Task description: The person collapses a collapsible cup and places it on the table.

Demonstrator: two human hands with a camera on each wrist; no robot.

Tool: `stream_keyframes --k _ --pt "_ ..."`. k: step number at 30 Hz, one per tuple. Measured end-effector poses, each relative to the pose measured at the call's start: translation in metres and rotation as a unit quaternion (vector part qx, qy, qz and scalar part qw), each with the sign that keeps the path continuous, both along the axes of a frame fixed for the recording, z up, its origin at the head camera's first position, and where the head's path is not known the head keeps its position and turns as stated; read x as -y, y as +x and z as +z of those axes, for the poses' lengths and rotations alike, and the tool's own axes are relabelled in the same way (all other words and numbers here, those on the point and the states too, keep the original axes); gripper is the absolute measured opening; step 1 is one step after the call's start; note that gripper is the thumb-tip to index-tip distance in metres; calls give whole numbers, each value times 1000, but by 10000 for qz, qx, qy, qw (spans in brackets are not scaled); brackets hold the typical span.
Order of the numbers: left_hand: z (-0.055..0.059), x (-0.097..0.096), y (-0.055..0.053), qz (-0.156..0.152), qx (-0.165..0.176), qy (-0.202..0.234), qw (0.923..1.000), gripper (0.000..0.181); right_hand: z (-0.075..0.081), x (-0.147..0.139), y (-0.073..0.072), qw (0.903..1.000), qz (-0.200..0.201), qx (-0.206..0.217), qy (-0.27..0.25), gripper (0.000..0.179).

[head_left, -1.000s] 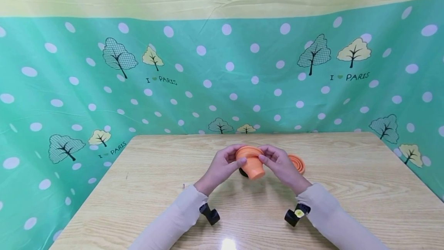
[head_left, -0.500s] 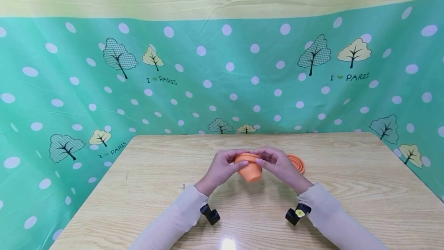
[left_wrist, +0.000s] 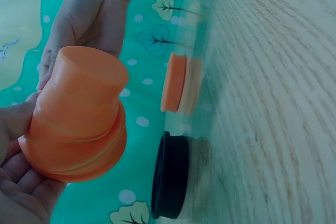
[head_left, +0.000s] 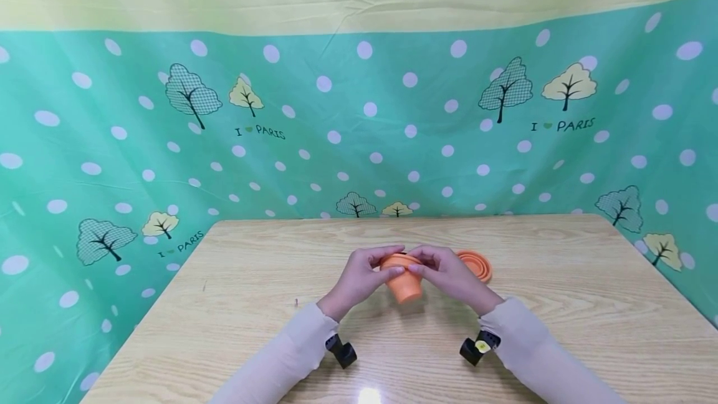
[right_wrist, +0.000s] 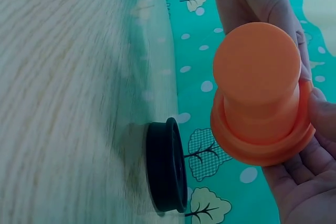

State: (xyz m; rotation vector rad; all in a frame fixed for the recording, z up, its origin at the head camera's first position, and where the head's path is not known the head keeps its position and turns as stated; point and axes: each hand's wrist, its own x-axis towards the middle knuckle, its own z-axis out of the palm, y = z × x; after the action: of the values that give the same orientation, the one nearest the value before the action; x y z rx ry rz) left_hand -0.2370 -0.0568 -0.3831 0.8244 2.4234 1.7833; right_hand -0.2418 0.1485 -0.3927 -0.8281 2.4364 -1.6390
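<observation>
Both hands hold a soft orange collapsible cup (head_left: pixel 406 289) above the table. My left hand (head_left: pixel 360 276) grips its wide rim from the left, thumb on the near side. On the opposite side, my right hand (head_left: pixel 450 275) grips the same rim, its thumb on the front wall. The narrow base tips down toward me, and the wall folds in steps near the rim, unevenly in the left wrist view. A flattened orange ringed cup (head_left: pixel 475 265) lies just beyond my right hand. Behind the held cup stands a low black round piece (right_wrist: pixel 167 166), largely hidden in the head view.
The wooden table (head_left: pixel 235 323) extends on all sides of the hands. A polka-dot curtain (head_left: pixel 314 161) hangs behind its far edge. A tiny reddish mark (head_left: pixel 296 302) shows on the wood left of the hands. Each wrist carries a black camera (head_left: pixel 342 351).
Both hands have come down and slightly nearer with the orange cup. Its upper section looks more folded and shorter than a second ago. The flattened cup stays where it was.
</observation>
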Motion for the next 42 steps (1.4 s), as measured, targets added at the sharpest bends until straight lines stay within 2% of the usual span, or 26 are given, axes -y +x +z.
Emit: stream_keyframes --k 4,8,11,14,17,25,28,31,37,42 --pt "-12 3 -10 -6 78 54 10000 44 0 0 0 9998 31 -71 -166 22" --pt "-11 4 -12 -34 156 328 9993 46 -1 -1 -2 9984 -87 -200 -531 20" --pt "-9 5 -13 -69 365 621 9974 45 1 -2 -2 9952 -267 -238 -911 20" --pt "-6 4 -13 -106 654 864 9941 45 3 -3 -2 9915 -421 -142 -1221 21" --pt "-3 4 -11 -115 792 976 9920 43 5 -4 -2 9901 -476 4 -1324 23" --pt "22 3 8 -13 673 979 9929 36 4 -3 -2 9909 -399 68 -1285 23" --pt "23 3 9 75 603 1005 9931 35 3 -3 -2 9909 -396 86 -1286 24" --pt "21 2 8 173 475 1033 9934 33 3 -4 -2 9910 -423 95 -1268 25" --pt "1 2 -7 388 467 1055 9926 32 2 -4 -2 9914 -383 104 -1248 26" --pt "-2 2 -8 452 403 1068 9924 31 2 -4 -2 9917 -353 31 -1236 26"
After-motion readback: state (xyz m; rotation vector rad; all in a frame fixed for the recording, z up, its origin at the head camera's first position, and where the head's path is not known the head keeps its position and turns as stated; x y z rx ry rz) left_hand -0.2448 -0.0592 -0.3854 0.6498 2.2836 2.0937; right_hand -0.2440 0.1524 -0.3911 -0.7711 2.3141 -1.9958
